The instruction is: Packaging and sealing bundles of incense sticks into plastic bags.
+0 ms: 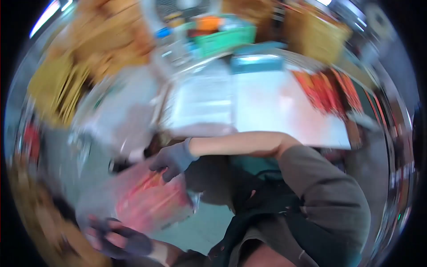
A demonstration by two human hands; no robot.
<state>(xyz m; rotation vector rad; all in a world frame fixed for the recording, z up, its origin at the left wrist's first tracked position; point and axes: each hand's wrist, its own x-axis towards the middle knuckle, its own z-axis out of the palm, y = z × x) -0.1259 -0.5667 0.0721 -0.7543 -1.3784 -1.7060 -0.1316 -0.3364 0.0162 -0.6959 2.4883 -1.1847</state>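
Observation:
Low on the left is a clear plastic bag [153,202] with red and pink pieces in it, which blur keeps from being told by kind. My right hand [173,159], in a grey glove, reaches across my body and grips the bag's upper edge with curled fingers. At its lower left side is my left hand [118,240], in a dark grey glove with bare fingertips. Its fingers bend round the plastic, though motion softens their outline. The bag hangs tilted between both hands, beside my legs and above the floor.
A worktable holds a white board [267,107], a stack of clear plastic sheets or bags [202,104] and red-orange packets [322,91]. Behind is a green basket [227,42]. A large whitish bag [122,111] and cardboard boxes [106,35] are at left.

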